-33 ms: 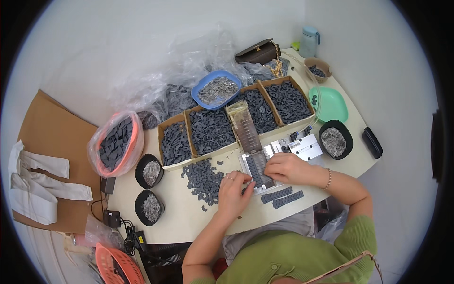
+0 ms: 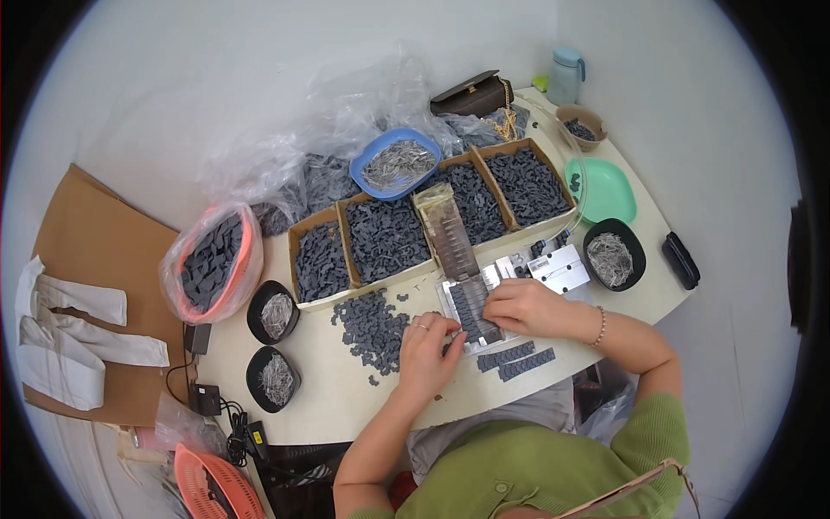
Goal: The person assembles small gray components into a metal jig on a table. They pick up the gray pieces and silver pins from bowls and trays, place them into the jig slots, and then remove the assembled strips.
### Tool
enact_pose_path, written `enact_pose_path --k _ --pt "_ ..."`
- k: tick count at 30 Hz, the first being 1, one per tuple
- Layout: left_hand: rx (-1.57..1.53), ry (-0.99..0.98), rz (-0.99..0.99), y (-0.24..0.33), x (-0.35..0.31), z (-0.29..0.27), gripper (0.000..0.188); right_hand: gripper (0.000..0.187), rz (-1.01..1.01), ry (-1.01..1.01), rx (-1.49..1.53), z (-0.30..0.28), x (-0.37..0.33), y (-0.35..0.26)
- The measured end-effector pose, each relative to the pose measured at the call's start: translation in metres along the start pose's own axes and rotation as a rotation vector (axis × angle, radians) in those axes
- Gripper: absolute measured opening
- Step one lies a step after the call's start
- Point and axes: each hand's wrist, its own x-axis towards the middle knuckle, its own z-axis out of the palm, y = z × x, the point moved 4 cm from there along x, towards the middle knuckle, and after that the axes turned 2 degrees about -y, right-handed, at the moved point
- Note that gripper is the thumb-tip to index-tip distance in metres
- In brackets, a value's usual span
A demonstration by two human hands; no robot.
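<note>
A metal fixture (image 2: 469, 348) lies on the table in front of me, with a row of small dark grey pieces (image 2: 472, 313) set in it. At its left edge my left hand (image 2: 425, 356) has its fingers curled and its thumb reaching to the row; whatever is between the tips is too small to make out. My right hand (image 2: 529, 308) rests on the fixture's right side, its fingertips bunched together and hiding what they pinch. Two joined strips of dark grey pieces (image 2: 526, 364) lie just below the fixture. Loose dark pieces (image 2: 370, 333) are heaped left of my left hand.
Behind the fixture stands a divided cardboard box (image 2: 316, 303) full of dark pieces, topped by a blue tray (image 2: 355, 164) of metal pins. Black bowls of pins (image 2: 277, 381) stand left, another (image 2: 635, 259) right. A white block (image 2: 558, 270) with tubing adjoins the fixture; a green plate (image 2: 618, 186) lies beyond.
</note>
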Motion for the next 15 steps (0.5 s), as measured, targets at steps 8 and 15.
enact_pose_path --k 8,15 --pt "0.092 0.027 0.130 0.010 -0.006 0.005 0.017 0.014 -0.069 -0.035 -0.130 0.001 0.002 0.000" --pt "0.155 -0.002 0.200 0.015 -0.009 0.010 0.028 0.016 -0.126 -0.102 -0.208 -0.004 0.005 -0.005"
